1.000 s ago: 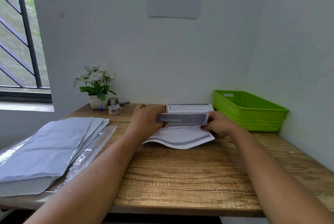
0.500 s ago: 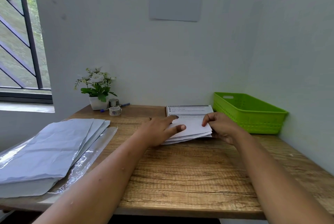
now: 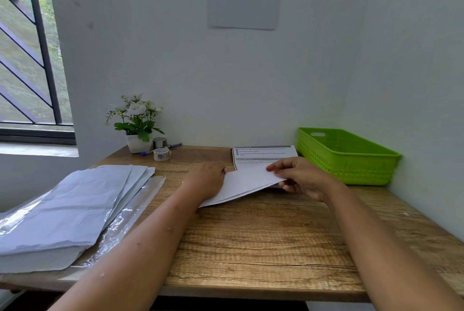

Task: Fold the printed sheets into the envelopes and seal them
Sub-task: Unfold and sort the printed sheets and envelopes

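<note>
Both hands clamped on one folded sheet [image 3: 247,184], left hand [image 3: 208,180] gripping its left edge, right hand [image 3: 300,177] pinching its raised right end, printed stack [image 3: 261,153] just behind the sheet on the table [image 3: 251,248], green basket [image 3: 347,157] right of it, envelopes [image 3: 65,212] well left.

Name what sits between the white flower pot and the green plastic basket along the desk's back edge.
Head view: two small tape rolls, a blue pen, bare wooden desktop, then the stack of printed white sheets.
</note>
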`<move>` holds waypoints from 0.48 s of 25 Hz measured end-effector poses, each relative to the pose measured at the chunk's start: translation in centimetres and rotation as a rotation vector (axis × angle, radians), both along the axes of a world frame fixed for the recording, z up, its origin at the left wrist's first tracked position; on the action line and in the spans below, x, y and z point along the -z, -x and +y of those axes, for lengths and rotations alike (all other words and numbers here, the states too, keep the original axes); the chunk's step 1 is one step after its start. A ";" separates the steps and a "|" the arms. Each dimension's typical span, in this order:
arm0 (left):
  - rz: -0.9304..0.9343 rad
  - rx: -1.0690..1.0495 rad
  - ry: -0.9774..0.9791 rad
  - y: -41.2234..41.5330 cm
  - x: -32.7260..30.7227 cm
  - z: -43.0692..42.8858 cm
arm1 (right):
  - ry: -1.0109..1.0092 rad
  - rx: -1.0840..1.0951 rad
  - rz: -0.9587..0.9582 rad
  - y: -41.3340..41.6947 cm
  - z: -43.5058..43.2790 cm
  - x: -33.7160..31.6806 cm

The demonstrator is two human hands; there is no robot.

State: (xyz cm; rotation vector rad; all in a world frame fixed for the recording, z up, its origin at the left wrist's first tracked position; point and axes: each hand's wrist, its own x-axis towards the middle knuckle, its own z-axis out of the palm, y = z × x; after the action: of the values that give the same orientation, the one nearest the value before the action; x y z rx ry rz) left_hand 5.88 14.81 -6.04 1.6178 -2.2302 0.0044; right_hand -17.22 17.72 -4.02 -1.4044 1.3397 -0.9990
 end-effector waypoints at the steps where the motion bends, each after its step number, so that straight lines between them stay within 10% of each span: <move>1: 0.004 -0.013 -0.004 -0.1 0.1 -0.1 | 0.035 0.030 0.000 0.1 -0.3 0.2; 12: 0.148 -0.044 0.052 -1.0 -0.1 -0.6 | 0.478 0.232 0.404 -2.6 -0.2 0.1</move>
State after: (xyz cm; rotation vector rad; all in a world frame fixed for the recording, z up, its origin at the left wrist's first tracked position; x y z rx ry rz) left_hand 6.87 14.17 -5.98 1.5851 -2.0666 -0.0436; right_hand -14.64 17.55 -4.08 -1.9164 1.6551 -1.2971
